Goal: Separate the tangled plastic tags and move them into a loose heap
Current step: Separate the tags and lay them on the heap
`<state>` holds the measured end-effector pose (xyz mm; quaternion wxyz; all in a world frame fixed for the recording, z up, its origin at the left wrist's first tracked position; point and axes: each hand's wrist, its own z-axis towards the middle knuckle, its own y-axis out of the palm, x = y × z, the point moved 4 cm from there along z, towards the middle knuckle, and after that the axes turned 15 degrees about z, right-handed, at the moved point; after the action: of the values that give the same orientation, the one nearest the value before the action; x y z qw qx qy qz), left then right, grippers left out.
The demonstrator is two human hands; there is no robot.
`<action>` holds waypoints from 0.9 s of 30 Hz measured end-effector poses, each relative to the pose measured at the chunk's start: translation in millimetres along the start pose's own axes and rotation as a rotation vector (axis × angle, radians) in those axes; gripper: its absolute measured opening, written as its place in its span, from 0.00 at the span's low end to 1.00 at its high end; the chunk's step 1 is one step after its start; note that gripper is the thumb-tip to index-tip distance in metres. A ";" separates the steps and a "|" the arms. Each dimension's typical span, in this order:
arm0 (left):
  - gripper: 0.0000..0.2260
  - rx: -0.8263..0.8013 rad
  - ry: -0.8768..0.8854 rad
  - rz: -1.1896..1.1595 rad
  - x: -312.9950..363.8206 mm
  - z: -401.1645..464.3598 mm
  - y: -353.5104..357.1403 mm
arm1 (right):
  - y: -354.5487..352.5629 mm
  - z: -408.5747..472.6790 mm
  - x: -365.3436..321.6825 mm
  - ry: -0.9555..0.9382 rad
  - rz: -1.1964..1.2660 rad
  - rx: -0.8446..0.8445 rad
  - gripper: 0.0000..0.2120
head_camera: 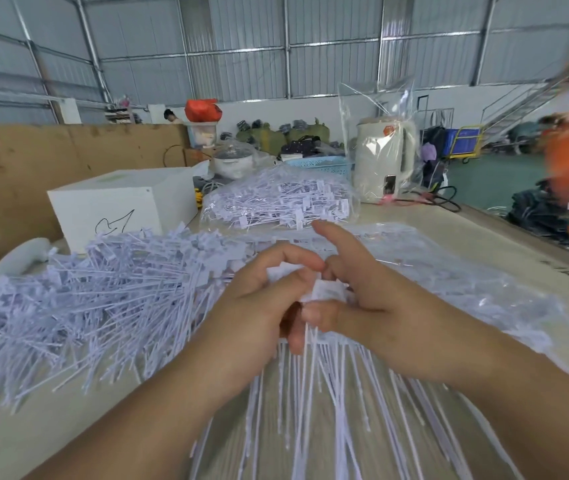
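Note:
A bunch of white plastic tags (324, 393) is held in mid-air at the centre, its flat heads squeezed between both hands and its long thin tails fanning down toward me. My left hand (259, 306) grips the heads from the left with curled fingers. My right hand (362, 299) pinches the same heads with thumb and lower fingers, its index finger stretched out forward. A wide loose heap of tags (85, 299) lies on the table to the left of my hands.
A clear bag full of tags (276, 202) lies behind my hands, with flat plastic bags (466, 289) spread to the right. A white box (120, 202) stands at back left, a wrapped kettle (383, 157) at back right. Cardboard (16, 174) lines the left.

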<state>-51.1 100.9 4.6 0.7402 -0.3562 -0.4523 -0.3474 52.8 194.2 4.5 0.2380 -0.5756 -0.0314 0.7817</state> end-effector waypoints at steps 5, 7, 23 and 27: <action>0.03 -0.025 0.054 0.113 -0.6 -1.1 1.1 | 2.1 -2.3 1.1 0.024 -0.175 -0.022 0.39; 0.07 0.019 0.042 0.095 -2.5 -0.3 -0.5 | 1.8 -1.0 -4.9 0.027 -0.190 -0.042 0.29; 0.05 0.245 -0.150 -0.346 -3.6 -1.7 -3.2 | -41.8 -9.3 -33.6 -0.255 -0.189 0.597 0.22; 0.08 0.177 -0.105 -0.182 -0.5 -2.1 0.2 | -7.9 -4.7 -16.5 -0.027 -0.211 0.125 0.12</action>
<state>-50.3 99.3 3.3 0.7095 -0.2647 -0.5497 -0.3528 63.5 193.4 20.2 0.3541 -0.5423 -0.0463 0.7605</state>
